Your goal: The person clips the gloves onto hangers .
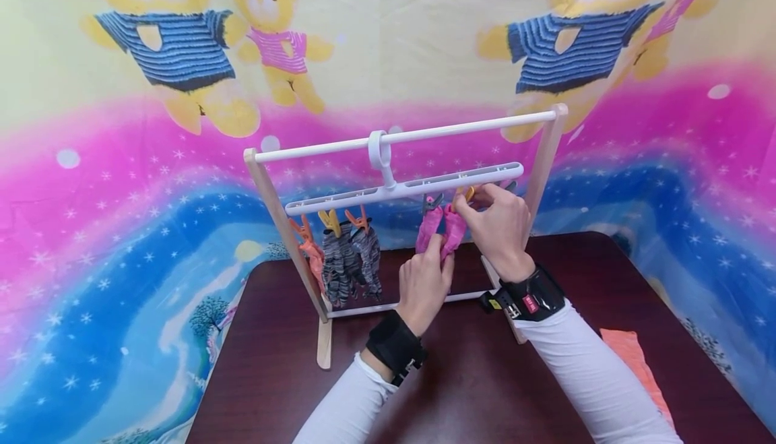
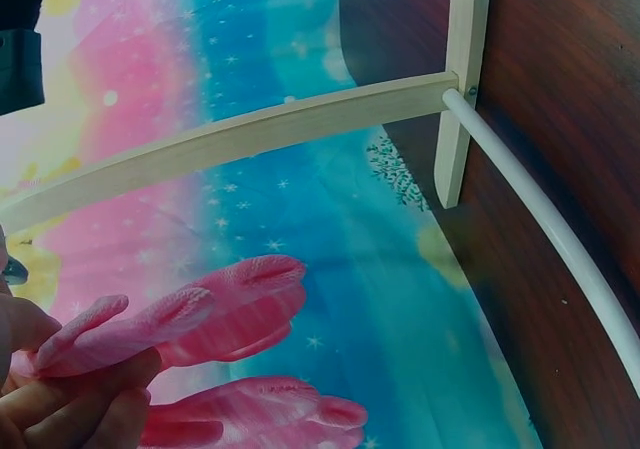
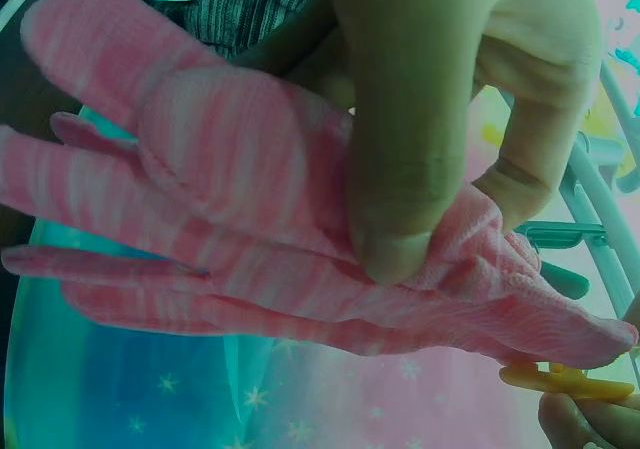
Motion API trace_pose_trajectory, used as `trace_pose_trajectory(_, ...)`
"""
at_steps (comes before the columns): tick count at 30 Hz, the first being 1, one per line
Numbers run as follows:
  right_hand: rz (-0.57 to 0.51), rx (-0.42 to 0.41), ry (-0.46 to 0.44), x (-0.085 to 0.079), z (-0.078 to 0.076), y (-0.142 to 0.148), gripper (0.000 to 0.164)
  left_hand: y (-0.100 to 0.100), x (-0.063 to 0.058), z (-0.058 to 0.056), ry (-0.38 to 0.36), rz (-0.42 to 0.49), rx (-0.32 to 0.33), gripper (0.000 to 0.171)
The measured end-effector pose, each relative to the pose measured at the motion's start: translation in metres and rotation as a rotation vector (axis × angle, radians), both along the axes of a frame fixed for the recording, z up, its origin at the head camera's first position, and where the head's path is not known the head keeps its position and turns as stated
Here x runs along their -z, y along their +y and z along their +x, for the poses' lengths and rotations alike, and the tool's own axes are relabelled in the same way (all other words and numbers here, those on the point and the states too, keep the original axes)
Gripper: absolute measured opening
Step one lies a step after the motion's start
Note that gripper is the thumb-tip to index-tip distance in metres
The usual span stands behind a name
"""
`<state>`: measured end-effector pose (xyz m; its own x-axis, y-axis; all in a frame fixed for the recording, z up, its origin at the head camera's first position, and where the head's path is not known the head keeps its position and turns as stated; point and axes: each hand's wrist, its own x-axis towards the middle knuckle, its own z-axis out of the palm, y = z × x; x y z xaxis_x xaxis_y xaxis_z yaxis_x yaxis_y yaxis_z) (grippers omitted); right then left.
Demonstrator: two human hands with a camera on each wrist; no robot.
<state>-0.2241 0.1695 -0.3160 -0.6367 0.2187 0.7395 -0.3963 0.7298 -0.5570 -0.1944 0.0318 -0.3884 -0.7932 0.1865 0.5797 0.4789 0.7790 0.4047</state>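
Note:
Two pink gloves hang side by side under the right half of a white hanger (image 1: 406, 190). My left hand (image 1: 423, 286) pinches the nearer pink glove (image 3: 250, 159) between thumb and fingers. Near that glove's cuff, my right hand (image 1: 502, 225) pinches a yellow clothespin (image 3: 565, 383); whether its jaws grip the cuff is hard to tell. A grey clothespin (image 1: 433, 203) is at the top of the other pink glove (image 1: 428, 226). In the left wrist view, both gloves' fingers point away from my left hand.
The hanger hooks over the white top bar (image 1: 315, 149) of a wooden rack (image 1: 542, 168). Grey-black striped gloves (image 1: 341, 262) and an orange glove (image 1: 314, 255) hang at left from orange and yellow clothespins. Orange fabric (image 1: 633, 356) lies on the dark table (image 1: 273, 376) at right.

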Motion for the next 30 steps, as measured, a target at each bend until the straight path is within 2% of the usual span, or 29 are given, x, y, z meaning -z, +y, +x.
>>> trace_pose_trajectory(5, -0.003, -0.005, 0.004, 0.001, -0.001, 0.0, 0.023, 0.002, -0.003, -0.001, 0.005, 0.017, 0.008, 0.018)
trace_pose_trajectory(12, -0.003, 0.002, -0.006, 0.002, -0.001, 0.001, 0.026, 0.005, -0.007, -0.002, 0.035, 0.006, -0.014, 0.016)
trace_pose_trajectory(20, -0.008, 0.015, -0.017, 0.002, -0.002, 0.001, 0.027, 0.006, -0.012, -0.001, 0.035, 0.026, 0.014, 0.016)
trace_pose_trajectory(30, -0.025, 0.019, -0.041, 0.004, -0.002, 0.002, 0.031, 0.008, -0.012, 0.001, 0.034, 0.012, 0.008, 0.015)
